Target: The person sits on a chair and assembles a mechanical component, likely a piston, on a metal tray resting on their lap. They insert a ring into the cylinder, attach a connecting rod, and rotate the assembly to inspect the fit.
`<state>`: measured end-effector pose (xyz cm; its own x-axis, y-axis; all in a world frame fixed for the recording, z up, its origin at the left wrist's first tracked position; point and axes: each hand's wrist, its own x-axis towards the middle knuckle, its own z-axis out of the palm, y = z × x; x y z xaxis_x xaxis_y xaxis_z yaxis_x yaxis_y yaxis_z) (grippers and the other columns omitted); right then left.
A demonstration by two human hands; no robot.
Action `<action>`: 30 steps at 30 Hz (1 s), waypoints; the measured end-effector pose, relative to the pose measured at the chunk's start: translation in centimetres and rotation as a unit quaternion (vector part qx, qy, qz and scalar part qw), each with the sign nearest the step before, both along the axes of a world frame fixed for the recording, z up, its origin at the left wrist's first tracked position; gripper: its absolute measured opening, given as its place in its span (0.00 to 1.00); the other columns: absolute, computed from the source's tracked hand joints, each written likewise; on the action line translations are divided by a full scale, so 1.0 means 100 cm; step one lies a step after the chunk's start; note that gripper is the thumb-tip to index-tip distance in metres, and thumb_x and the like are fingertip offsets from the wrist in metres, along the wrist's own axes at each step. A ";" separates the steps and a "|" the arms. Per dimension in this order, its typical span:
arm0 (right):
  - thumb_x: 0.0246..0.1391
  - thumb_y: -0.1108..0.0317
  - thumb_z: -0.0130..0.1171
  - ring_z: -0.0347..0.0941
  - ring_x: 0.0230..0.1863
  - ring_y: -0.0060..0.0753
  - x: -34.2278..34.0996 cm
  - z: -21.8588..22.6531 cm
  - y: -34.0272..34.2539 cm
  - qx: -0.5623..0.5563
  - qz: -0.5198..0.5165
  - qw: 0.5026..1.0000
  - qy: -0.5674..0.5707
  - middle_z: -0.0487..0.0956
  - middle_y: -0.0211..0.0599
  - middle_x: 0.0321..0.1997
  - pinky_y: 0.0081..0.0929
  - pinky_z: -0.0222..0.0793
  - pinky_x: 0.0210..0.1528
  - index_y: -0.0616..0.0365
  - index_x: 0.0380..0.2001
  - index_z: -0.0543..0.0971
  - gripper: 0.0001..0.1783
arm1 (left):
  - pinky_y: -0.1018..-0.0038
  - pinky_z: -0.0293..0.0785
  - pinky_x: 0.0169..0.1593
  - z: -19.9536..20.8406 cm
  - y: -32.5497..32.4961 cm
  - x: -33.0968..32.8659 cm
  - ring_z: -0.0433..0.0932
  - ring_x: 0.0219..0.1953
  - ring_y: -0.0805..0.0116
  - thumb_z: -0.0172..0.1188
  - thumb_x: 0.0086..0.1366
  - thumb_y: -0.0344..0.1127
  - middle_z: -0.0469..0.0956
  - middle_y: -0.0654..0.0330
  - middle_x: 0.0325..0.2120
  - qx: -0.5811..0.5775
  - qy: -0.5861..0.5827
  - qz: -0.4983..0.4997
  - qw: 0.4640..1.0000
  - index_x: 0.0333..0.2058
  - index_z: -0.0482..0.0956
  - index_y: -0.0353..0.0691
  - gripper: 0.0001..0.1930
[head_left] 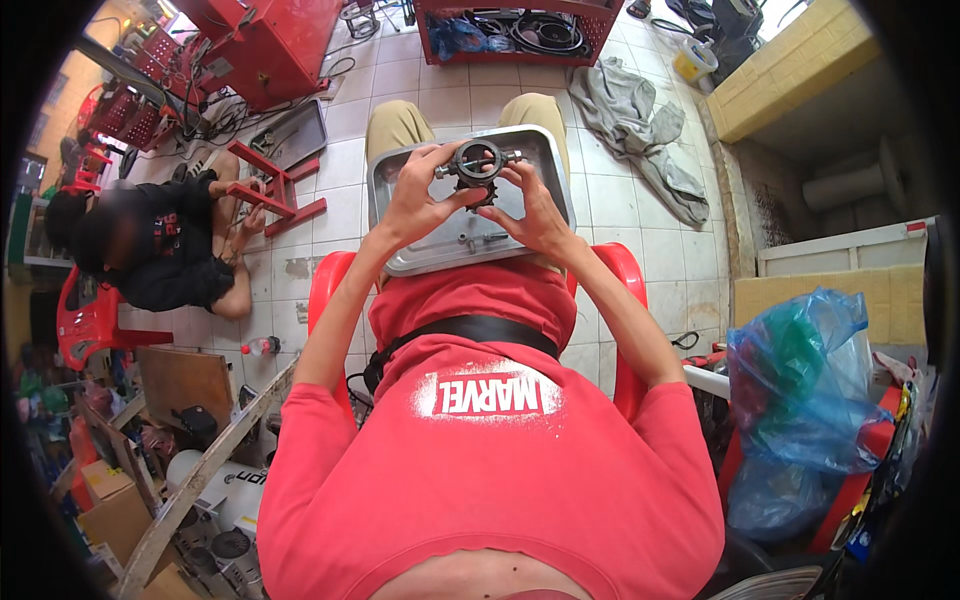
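L hand (412, 197) & R hand (540, 213) are pinching the dark metal ring (478, 183) btwn thumbs & fingers, holding it over the lap tray (428, 250). A bolt (513, 157) is sticking out on its R side; small loose pcs (488, 238) are lying below, so it's prob. sitting partway, w/ those unfitted.

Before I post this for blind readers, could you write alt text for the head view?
Left hand and right hand hold a dark ring-shaped metal part above a metal tray. Another person is at left near a red frame.
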<state>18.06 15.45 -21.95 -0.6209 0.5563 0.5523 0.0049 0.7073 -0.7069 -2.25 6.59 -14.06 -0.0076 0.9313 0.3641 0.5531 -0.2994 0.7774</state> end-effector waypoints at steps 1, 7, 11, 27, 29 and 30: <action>0.49 0.61 0.77 0.74 0.58 0.55 0.000 -0.001 0.001 0.007 -0.003 1.000 -0.007 0.78 0.52 0.55 0.46 0.70 0.58 0.60 0.61 0.60 0.44 | 0.64 0.69 0.62 -0.001 0.001 -0.004 0.76 0.58 0.57 0.77 0.53 0.31 0.81 0.53 0.52 -0.005 0.002 -0.009 1.000 0.58 0.76 0.37 0.33; 0.51 0.61 0.75 0.73 0.58 0.56 -0.001 0.002 -0.002 -0.019 -0.008 0.999 -0.044 0.79 0.53 0.54 0.45 0.69 0.59 0.63 0.58 0.65 0.38 | 0.64 0.73 0.57 -0.013 0.005 -0.010 0.78 0.52 0.55 0.77 0.53 0.36 0.83 0.53 0.48 0.018 0.004 -0.038 0.999 0.59 0.77 0.39 0.34; 0.51 0.61 0.75 0.72 0.59 0.55 0.000 0.004 -0.003 -0.016 -0.013 0.998 -0.065 0.79 0.51 0.55 0.45 0.68 0.60 0.64 0.58 0.67 0.37 | 0.65 0.74 0.56 -0.006 0.005 -0.012 0.82 0.49 0.57 0.77 0.53 0.35 0.84 0.53 0.46 -0.002 -0.032 -0.067 0.997 0.56 0.77 0.38 0.31; 0.55 0.66 0.71 0.71 0.58 0.44 0.013 0.032 0.010 -0.022 0.020 0.999 -0.038 0.79 0.41 0.53 0.40 0.63 0.64 0.58 0.55 0.73 0.27 | 0.68 0.74 0.54 -0.016 0.004 -0.014 0.82 0.47 0.59 0.74 0.59 0.39 0.84 0.51 0.43 0.015 -0.035 -0.036 0.999 0.54 0.77 0.37 0.27; 0.65 0.62 0.60 0.74 0.53 0.40 0.016 0.033 0.016 -0.031 0.014 0.999 -0.022 0.82 0.37 0.44 0.36 0.62 0.61 0.58 0.48 0.77 0.14 | 0.67 0.74 0.53 -0.018 0.003 -0.014 0.82 0.48 0.58 0.74 0.59 0.40 0.84 0.50 0.44 0.012 -0.029 -0.026 0.999 0.55 0.77 0.37 0.27; 0.67 0.61 0.57 0.74 0.51 0.40 0.016 0.036 0.015 -0.052 0.014 0.998 -0.014 0.83 0.36 0.42 0.35 0.62 0.60 0.58 0.46 0.78 0.13 | 0.67 0.74 0.53 -0.019 0.002 -0.014 0.82 0.48 0.57 0.73 0.60 0.41 0.84 0.50 0.44 0.010 -0.026 -0.019 0.999 0.55 0.77 0.37 0.27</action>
